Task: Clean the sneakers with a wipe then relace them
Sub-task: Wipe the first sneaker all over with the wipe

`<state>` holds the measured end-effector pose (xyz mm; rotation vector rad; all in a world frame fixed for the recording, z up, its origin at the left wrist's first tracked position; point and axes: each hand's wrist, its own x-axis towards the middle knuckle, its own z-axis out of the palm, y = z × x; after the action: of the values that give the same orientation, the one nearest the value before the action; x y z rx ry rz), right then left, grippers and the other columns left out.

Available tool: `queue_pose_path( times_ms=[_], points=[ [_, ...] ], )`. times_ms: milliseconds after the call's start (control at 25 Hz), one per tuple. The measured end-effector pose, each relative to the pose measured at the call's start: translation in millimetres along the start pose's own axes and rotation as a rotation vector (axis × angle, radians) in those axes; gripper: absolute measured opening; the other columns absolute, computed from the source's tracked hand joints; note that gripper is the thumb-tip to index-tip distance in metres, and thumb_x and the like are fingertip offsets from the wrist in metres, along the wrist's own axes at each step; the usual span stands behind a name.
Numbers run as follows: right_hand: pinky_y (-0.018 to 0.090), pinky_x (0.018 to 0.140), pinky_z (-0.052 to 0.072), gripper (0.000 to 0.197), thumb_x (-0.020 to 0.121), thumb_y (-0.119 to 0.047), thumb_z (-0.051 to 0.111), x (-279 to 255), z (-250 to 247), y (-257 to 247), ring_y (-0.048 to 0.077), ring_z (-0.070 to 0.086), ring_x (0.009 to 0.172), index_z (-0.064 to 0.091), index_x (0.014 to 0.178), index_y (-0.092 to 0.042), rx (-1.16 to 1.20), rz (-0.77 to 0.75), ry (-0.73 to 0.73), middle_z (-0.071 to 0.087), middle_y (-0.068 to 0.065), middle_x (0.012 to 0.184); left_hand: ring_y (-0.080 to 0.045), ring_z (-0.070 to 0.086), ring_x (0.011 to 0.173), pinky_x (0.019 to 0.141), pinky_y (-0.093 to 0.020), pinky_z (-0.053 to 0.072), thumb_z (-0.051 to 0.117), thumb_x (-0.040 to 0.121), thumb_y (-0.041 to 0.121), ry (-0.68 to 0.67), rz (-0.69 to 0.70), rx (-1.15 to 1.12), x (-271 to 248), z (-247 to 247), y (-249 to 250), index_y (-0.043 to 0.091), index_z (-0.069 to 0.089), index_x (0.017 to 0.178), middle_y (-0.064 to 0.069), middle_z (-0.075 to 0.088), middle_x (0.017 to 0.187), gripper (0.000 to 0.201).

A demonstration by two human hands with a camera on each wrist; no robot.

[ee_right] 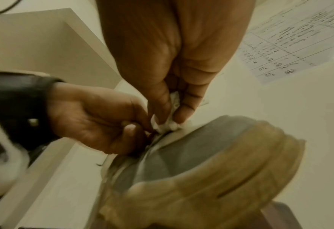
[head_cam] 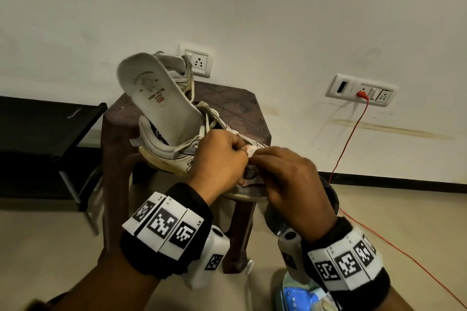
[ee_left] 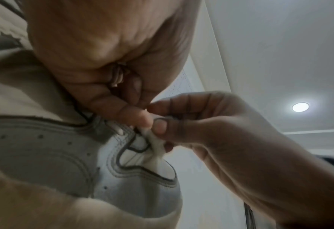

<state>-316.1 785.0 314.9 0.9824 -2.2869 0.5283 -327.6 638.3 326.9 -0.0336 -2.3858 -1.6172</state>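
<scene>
So the right hand [head_cam: 288,179] has a small scrunched white wipe [ee_right: 169,124] pinched between thumb and fingertips, and it's pressing that wad onto the upper of the near sneaker [head_cam: 166,149], up by the toe end. In the right wrist view the wipe sits at about 6 o'clock from the fingers, right on the seam where the grey panel meets the lighter one.

The left hand [head_cam: 219,159] is right up against it at roughly 9 o'clock, fingers curled in tight; it looks to be nipping the shoe's edge just beside the wipe, though what exactly it's got hold of I can't tell.

The sneaker is up off the brown stool [head_cam: 235,106], heel end pointing to 10 o'clock, with its white insole [head_cam: 154,91] sticking up out of the opening and a loose lace [head_cam: 208,118] trailing. A second sneaker [head_cam: 177,68] sits behind at 12 o'clock, on the stool's far side.

Further out at 2 o'clock, an orange cable [head_cam: 353,129] is plugged into a wall socket [head_cam: 361,91].
</scene>
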Motion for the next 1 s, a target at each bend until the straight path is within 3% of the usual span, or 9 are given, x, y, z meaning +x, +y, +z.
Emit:
queue_pose_path(
  times_ms=[80,120,240,360,520,720,880,1000],
  points=[
    [0.027,0.073,0.054,0.028,0.084,-0.016,0.048,-8,9,-11,0.018,0.064,0.086,0.071,0.1,-0.012,0.028,-0.066,-0.065,0.069,0.003,0.096,-0.018,0.064,0.055,0.056,-0.026,0.052,0.064,0.088,0.016,0.045,0.025,0.017,3,-3,0,0.006,0.071,0.07,-0.007,0.068,0.064,0.022],
    [0.028,0.072,0.054,0.026,0.083,-0.01,0.052,-11,12,-10,0.019,0.064,0.085,0.071,0.1,-0.012,0.016,-0.08,-0.066,0.069,0.003,0.096,-0.019,0.065,0.059,0.059,-0.027,0.052,0.065,0.087,0.018,0.058,0.038,0.033,3,-3,1,0.007,0.071,0.068,-0.007,0.068,0.064,0.023],
    [0.034,0.068,0.057,0.025,0.075,0.002,0.069,-12,13,-4,0.022,0.065,0.082,0.071,0.097,-0.009,-0.089,-0.053,-0.017,0.069,0.006,0.095,-0.02,0.063,0.055,0.057,-0.027,0.05,0.065,0.087,0.021,0.066,0.055,0.046,5,0,3,0.005,0.07,0.067,-0.01,0.067,0.062,0.026],
    [0.034,0.071,0.056,0.02,0.076,-0.007,0.065,1,8,2,0.023,0.064,0.083,0.071,0.095,-0.006,-0.124,0.006,0.069,0.069,0.009,0.094,-0.019,0.063,0.058,0.056,-0.025,0.047,0.065,0.087,0.022,0.089,0.068,0.098,9,-1,2,0.007,0.071,0.066,-0.009,0.068,0.062,0.026],
    [0.036,0.074,0.057,0.025,0.074,-0.001,0.073,13,0,20,0.022,0.065,0.083,0.071,0.098,-0.007,-0.121,0.146,0.085,0.07,0.009,0.095,-0.014,0.052,0.048,0.052,-0.021,0.038,0.066,0.087,0.023,0.053,0.05,0.129,5,5,0,0.006,0.067,0.06,-0.007,0.061,0.054,0.031],
    [0.033,0.076,0.056,0.036,0.067,0.003,0.077,-16,5,6,0.022,0.065,0.089,0.071,0.1,-0.01,-0.116,-0.094,-0.13,0.069,0.006,0.1,-0.021,0.063,0.056,0.059,-0.025,0.049,0.065,0.087,0.022,0.095,0.055,0.066,11,-3,1,0.005,0.069,0.064,-0.011,0.068,0.062,0.029],
    [0.034,0.074,0.056,0.027,0.073,-0.002,0.074,-11,0,18,0.022,0.064,0.088,0.071,0.099,-0.007,-0.159,-0.028,0.011,0.068,0.009,0.098,-0.017,0.053,0.049,0.054,-0.019,0.037,0.065,0.087,0.023,0.119,0.058,0.094,11,-5,2,0.004,0.066,0.059,-0.014,0.065,0.058,0.034],
    [0.038,0.073,0.057,0.023,0.073,0.0,0.074,1,-10,40,0.024,0.065,0.083,0.072,0.095,-0.005,-0.165,0.117,0.135,0.069,0.01,0.094,-0.012,0.052,0.046,0.056,-0.021,0.039,0.066,0.086,0.023,0.124,0.051,0.113,9,-2,0,0.009,0.064,0.055,-0.004,0.06,0.05,0.034]
  ],
)
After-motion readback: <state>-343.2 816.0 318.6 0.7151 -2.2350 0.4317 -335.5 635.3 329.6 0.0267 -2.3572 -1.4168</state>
